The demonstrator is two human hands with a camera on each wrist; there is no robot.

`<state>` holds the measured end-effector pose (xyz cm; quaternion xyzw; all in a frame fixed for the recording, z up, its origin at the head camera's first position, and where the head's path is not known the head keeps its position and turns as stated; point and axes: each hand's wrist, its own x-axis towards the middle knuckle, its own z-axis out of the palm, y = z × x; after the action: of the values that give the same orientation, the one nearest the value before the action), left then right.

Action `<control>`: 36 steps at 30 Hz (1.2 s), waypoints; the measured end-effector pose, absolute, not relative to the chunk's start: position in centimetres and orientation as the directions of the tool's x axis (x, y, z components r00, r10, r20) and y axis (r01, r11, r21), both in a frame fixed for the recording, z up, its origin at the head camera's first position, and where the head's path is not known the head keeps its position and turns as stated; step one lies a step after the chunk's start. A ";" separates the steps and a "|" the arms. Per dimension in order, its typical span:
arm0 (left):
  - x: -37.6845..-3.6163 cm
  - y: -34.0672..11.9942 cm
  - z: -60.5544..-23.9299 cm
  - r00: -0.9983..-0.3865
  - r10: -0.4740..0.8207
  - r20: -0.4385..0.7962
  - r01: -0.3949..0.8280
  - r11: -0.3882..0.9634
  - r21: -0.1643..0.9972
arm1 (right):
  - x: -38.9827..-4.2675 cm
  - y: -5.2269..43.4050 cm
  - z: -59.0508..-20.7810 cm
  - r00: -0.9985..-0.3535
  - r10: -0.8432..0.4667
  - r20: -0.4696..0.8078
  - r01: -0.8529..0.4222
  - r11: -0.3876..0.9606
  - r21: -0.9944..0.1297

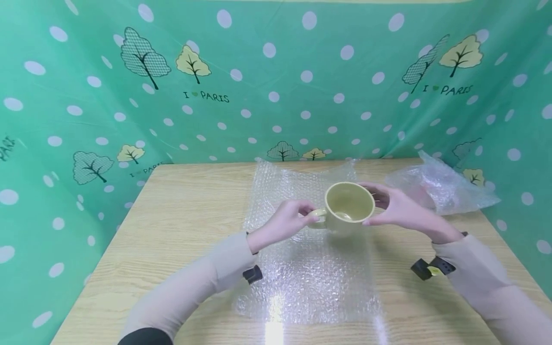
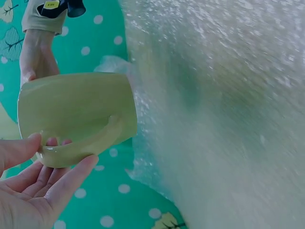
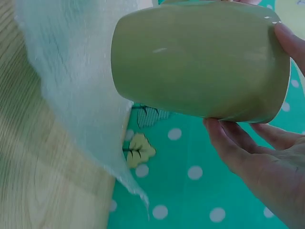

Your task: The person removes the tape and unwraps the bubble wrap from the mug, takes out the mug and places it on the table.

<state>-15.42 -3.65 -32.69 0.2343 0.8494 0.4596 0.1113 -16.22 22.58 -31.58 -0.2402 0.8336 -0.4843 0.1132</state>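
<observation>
A yellow-green mug (image 1: 345,203) is held above a sheet of bubble wrap (image 1: 310,278), its mouth tilted toward the head camera. My left hand (image 1: 293,219) pinches the mug's handle; in the left wrist view the thumb and fingers of the left hand (image 2: 38,186) close round the handle (image 2: 81,148). On the opposite side, my right hand (image 1: 398,211) grips the mug's body near the rim. The right wrist view shows the thumb and fingertips of the right hand (image 3: 262,148) spread on either side of the mug (image 3: 200,62). The inside looks bare.
The bubble wrap lies flat on a wooden table (image 1: 189,206). A crumpled bubble-wrap bundle (image 1: 444,187) sits at the back right, with something pinkish faintly visible inside. A green dotted cloth (image 1: 284,57) hangs behind and along both sides.
</observation>
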 end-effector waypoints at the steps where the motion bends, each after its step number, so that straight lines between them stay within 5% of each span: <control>1: -15.5 -3.3 -32.7 -0.863 0.505 0.026 0.298 0.467 0.832 | -16.1 22.9 -31.5 -0.863 -0.504 0.045 -0.294 0.425 -0.856; 36: -14.1 8.6 -32.3 -0.759 0.651 -0.013 0.359 0.435 0.826 | -10.4 34.8 -32.1 -0.889 -0.408 0.209 -0.394 0.445 -0.804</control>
<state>-14.12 8.62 -32.32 0.3039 0.8304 0.4358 0.1675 -10.44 34.79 -32.12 -0.2359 0.8500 -0.4710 0.0079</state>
